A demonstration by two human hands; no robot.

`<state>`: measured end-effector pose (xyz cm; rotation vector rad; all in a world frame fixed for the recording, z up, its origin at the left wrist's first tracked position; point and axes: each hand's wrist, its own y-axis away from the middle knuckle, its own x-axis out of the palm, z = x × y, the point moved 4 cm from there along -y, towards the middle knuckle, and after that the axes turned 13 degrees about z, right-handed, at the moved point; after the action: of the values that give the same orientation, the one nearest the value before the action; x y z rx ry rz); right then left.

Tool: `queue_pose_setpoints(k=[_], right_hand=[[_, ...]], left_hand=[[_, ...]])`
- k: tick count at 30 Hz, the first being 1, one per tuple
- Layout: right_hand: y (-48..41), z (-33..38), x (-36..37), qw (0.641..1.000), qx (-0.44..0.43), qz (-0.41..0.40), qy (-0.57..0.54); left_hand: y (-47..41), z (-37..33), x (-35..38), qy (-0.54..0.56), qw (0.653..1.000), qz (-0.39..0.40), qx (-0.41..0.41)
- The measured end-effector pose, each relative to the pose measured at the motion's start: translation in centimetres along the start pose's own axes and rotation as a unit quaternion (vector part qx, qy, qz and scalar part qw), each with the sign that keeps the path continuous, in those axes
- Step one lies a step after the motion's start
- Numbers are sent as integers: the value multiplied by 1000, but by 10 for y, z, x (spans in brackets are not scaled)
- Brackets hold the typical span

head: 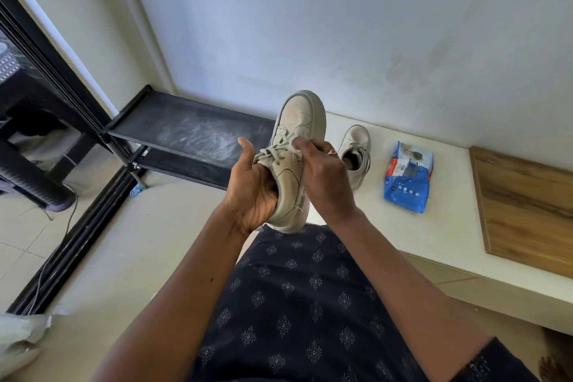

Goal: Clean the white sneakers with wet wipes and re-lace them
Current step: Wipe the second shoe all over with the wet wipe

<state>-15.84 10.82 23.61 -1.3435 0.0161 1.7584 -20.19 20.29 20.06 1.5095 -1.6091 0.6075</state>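
— So, how does the sneaker look?
— Off-white, more beige-grey than white, with a thick pale sole and a dull rim round the toe. Its laces are in and loosely tied.
— Where is it?
— In the air in front of the person, above the near edge of the table. The left hand grips the heel end from the left, fingers curled underneath, thumb raised beside the laces. The right hand pinches a small white wipe against the upper, just beside the laces.
— Which way does it point?
— Toe away from the person, toward the wall, heel toward the body; the long axis runs near to far, upper facing up.
— And the other one?
— The second sneaker stands on the table, toe also toward the wall, near the blue pack of wipes.
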Motion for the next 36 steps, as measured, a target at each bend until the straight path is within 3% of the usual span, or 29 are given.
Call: queue_pose_setpoints(k=[6, 9, 13, 18, 26, 30, 36], right_hand=[[5, -1, 0, 998, -47, 17, -27], [2, -5, 5, 995, -70, 64, 36], [-17, -19, 9, 990, -33, 85, 104], [-28, -22, 8, 992, 13, 45, 117], [-4, -4, 9, 999, 29, 31, 17], [-5, -10, 8, 996, -18, 56, 74], [-23, -25, 2, 994, 18, 27, 102]], left_hand=[[3, 1, 1, 19, 1000, 4, 14], [2, 1, 1, 10, 1000, -7, 15], [2, 3, 4, -13, 1000, -12, 9], [1, 2, 6, -27, 1000, -11, 6], [2, 6, 4, 1, 1000, 20, 2], [2, 9, 5, -18, 1000, 24, 3], [-1, 11, 8, -65, 998, 12, -3]])
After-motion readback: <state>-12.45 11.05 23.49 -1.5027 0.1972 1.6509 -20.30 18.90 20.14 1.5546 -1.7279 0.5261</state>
